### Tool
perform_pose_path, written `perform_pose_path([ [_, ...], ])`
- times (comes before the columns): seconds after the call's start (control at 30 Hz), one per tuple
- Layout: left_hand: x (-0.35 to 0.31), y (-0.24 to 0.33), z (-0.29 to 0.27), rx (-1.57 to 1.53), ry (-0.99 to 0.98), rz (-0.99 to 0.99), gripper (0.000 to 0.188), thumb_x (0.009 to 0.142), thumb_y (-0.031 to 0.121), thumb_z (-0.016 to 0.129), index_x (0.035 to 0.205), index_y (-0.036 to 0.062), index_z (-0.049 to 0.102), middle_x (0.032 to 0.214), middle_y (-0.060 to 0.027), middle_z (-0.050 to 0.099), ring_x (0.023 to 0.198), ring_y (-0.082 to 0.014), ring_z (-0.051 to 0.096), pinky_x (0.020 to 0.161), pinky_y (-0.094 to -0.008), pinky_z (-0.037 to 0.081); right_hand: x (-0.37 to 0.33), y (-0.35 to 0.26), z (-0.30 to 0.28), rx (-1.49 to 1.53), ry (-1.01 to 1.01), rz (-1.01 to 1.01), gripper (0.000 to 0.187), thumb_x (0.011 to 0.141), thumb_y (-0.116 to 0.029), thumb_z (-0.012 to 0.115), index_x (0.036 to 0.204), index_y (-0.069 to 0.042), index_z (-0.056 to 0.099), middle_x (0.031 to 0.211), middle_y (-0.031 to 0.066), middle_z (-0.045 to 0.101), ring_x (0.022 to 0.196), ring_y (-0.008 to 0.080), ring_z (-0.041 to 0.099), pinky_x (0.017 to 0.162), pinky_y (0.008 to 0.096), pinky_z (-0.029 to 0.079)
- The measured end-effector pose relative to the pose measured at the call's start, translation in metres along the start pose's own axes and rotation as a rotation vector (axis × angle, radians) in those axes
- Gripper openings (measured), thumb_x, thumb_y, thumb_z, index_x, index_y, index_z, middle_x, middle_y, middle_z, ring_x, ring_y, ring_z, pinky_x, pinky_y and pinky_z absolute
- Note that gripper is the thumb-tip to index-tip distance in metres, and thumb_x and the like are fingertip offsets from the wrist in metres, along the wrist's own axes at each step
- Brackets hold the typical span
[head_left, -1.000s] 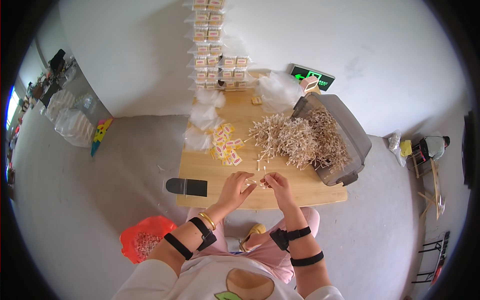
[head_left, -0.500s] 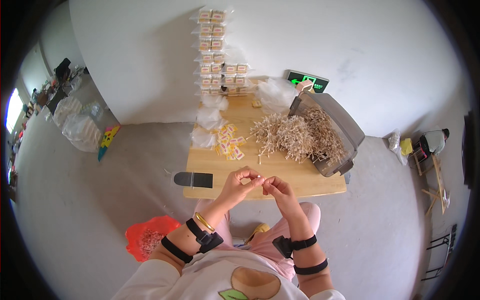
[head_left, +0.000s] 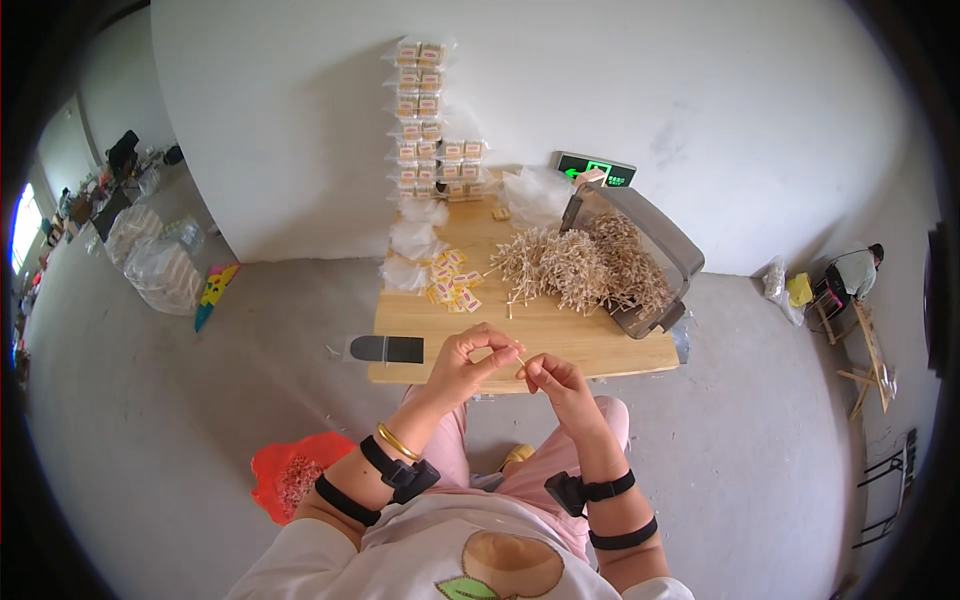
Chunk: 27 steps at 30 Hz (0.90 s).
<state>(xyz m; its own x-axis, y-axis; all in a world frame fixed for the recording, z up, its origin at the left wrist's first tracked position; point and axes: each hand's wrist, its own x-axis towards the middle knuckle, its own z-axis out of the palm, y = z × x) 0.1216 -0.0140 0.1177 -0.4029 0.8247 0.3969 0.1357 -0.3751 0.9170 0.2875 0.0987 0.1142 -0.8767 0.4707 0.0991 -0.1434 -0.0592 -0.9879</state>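
Just over the table's near edge, my left hand (head_left: 472, 362) pinches one end of a cotton swab (head_left: 521, 361) between thumb and fingertips. My right hand (head_left: 560, 384) has its fingers closed at the other end, a little lower and to the right. Only a short length of the pale stick shows between them. Beyond my hands, a big heap of cotton swabs (head_left: 575, 268) spills out of a tipped grey translucent bin (head_left: 668, 245) onto the wooden table (head_left: 470, 343). Small yellow-and-white cards (head_left: 455, 282) lie loose left of the heap.
Bagged packs of swabs (head_left: 418, 105) are stacked by the wall, with clear plastic bags (head_left: 415, 243) below. A dark flat pad (head_left: 388, 349) lies at the table's left edge. A red bag (head_left: 275, 470) of bits stands on the floor. Another person (head_left: 856, 272) sits far right.
My fingertips have drawn slightly apart, so a bit of the thin stick now shows between them. The whole view has shifted a little.
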Motion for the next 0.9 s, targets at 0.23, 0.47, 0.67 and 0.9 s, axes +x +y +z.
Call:
perform_pose_path([
  [0.23, -0.02, 0.019, -0.009, 0.053, 0.001, 0.015, 0.01, 0.092, 0.014, 0.072, 0.094, 0.0043, 0.075, 0.095, -0.003, 0.07, 0.093, -0.0126, 0.061, 0.09, -0.0304, 0.045, -0.013, -0.013, 0.012, -0.059, -0.083, 0.058, 0.034, 0.107, -0.03, 0.051, 0.097, -0.003, 0.069, 0.07, -0.0048, 0.051, 0.071, 0.0072, 0.043, 0.068, 0.0223, 0.036],
  [0.47, -0.035, 0.037, -0.015, -0.117, 0.038, -0.035, 0.012, 0.092, 0.017, 0.073, 0.094, 0.0058, 0.076, 0.093, -0.0022, 0.069, 0.095, -0.0115, 0.061, 0.09, -0.0287, 0.044, -0.018, -0.023, 0.025, -0.089, -0.132, 0.046, 0.035, 0.108, -0.029, 0.048, 0.098, -0.003, 0.068, 0.068, -0.0047, 0.049, 0.066, 0.0066, 0.042, 0.064, 0.0219, 0.034],
  [0.67, -0.041, 0.043, -0.019, 0.117, 0.003, 0.09, 0.011, 0.092, 0.016, 0.073, 0.095, 0.0063, 0.075, 0.093, -0.0015, 0.069, 0.091, -0.0118, 0.061, 0.087, -0.0279, 0.044, -0.022, -0.031, 0.032, -0.114, -0.185, 0.055, 0.036, 0.108, -0.03, 0.048, 0.099, -0.002, 0.068, 0.071, -0.0038, 0.053, 0.069, 0.007, 0.045, 0.067, 0.022, 0.037],
  [0.9, -0.042, 0.042, -0.014, 0.203, 0.066, 0.143, 0.014, 0.089, 0.012, 0.074, 0.085, 0.0009, 0.068, 0.083, -0.0032, 0.064, 0.082, -0.013, 0.059, 0.082, -0.0288, 0.046, -0.021, -0.01, 0.025, -0.063, -0.105, -0.002, 0.025, 0.104, -0.023, 0.056, 0.109, -0.001, 0.067, 0.087, 0.0011, 0.065, 0.078, 0.0078, 0.054, 0.077, 0.0248, 0.046],
])
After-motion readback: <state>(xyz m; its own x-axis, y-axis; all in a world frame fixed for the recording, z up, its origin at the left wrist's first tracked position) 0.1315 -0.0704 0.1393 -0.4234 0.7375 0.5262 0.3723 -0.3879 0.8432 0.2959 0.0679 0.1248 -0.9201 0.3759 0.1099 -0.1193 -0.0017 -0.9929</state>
